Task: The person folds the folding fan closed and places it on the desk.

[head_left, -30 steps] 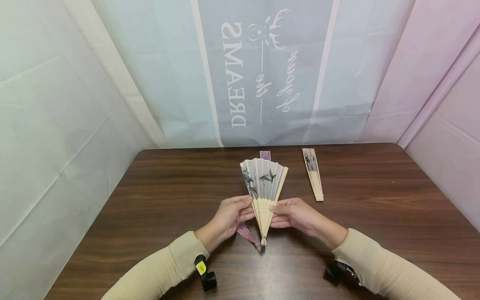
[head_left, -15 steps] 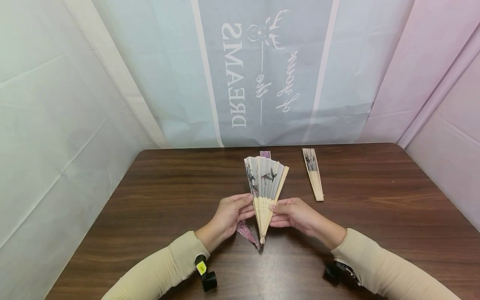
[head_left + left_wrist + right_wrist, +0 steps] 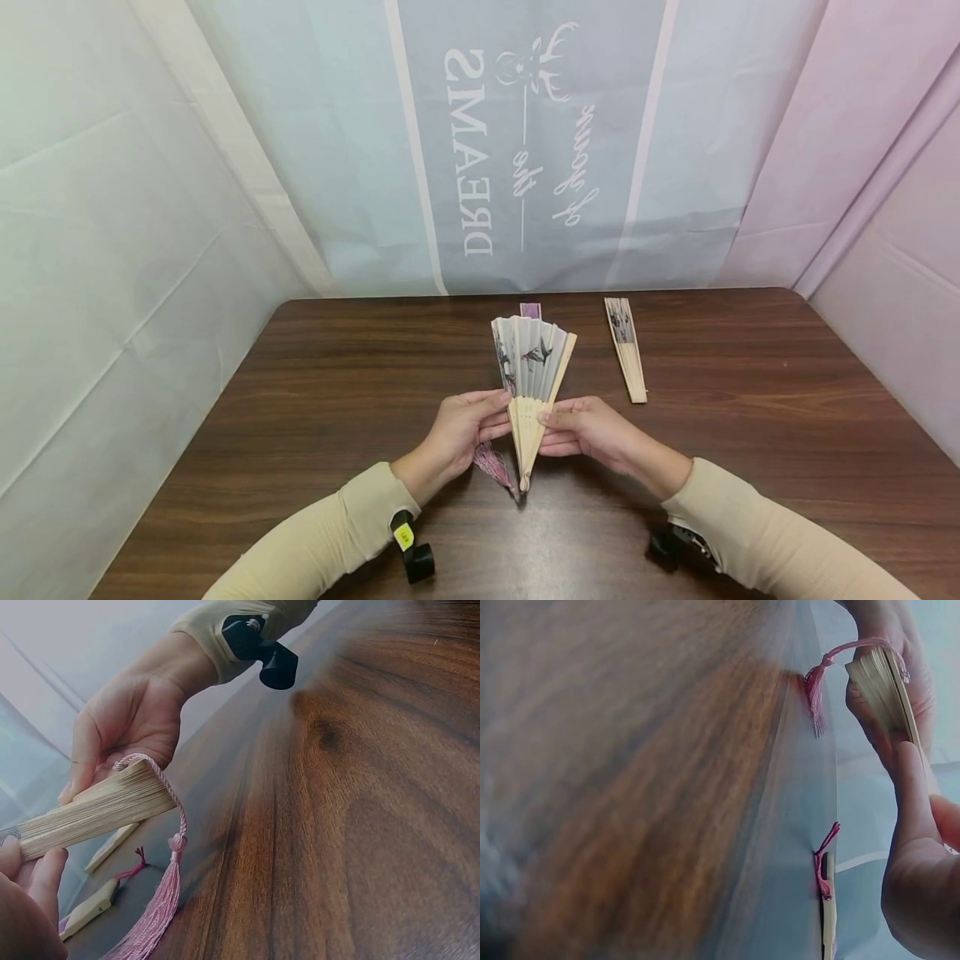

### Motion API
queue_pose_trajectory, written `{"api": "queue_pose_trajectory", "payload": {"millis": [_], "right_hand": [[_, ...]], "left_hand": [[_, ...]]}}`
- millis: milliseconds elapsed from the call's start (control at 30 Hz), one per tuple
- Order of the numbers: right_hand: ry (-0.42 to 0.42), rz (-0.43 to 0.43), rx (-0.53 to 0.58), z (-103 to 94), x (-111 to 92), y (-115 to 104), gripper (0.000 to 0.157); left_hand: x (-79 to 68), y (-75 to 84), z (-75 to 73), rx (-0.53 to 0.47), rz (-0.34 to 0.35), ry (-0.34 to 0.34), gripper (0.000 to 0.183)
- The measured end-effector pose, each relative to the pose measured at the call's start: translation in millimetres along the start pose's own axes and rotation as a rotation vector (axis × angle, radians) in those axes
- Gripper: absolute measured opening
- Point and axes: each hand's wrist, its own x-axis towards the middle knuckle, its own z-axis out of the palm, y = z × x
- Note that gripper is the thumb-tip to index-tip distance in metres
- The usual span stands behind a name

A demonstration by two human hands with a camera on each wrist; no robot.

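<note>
A partly spread folding fan (image 3: 529, 417) with a pale grey leaf, a dark bird print and bamboo ribs is held up between both hands in the head view. My left hand (image 3: 459, 429) pinches its left edge, thumb in front and fingers behind. On the opposite edge my right hand (image 3: 600, 431) pinches the ribs in the same way. From the pivot end a pink tassel (image 3: 161, 900) hangs on a cord, clear in the left wrist view. The stacked rib ends (image 3: 885, 694) show edge-on in the right wrist view.
A closed folding fan (image 3: 627, 354) lies at the right on the brown wooden table (image 3: 337, 358). Behind the held fan, the purple end of another fan (image 3: 530, 310) shows near the table's back edge. A printed curtain (image 3: 360, 150) hangs behind the table.
The held fan has narrowed a little, its left edge shifting right along with the left fingers. The right hand and the fans on the table stay where they were.
</note>
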Motion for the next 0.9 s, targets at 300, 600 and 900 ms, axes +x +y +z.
{"api": "queue_pose_trajectory", "payload": {"millis": [300,600,900], "right_hand": [[0.003,-0.002,-0.011,0.8,3.1,2.1,0.030],[0.019,0.002,0.007,2.1,2.7,0.0,0.028],[0.027,-0.001,-0.006,2.4,3.4,1.1,0.028]], "left_hand": [[-0.4,0.7,-0.3,0.016,0.005,0.001,0.035],[0.2,-0.5,-0.2,0.011,0.004,0.008,0.036],[0.0,-0.1,0.6,0.013,0.003,0.001,0.035]]}}
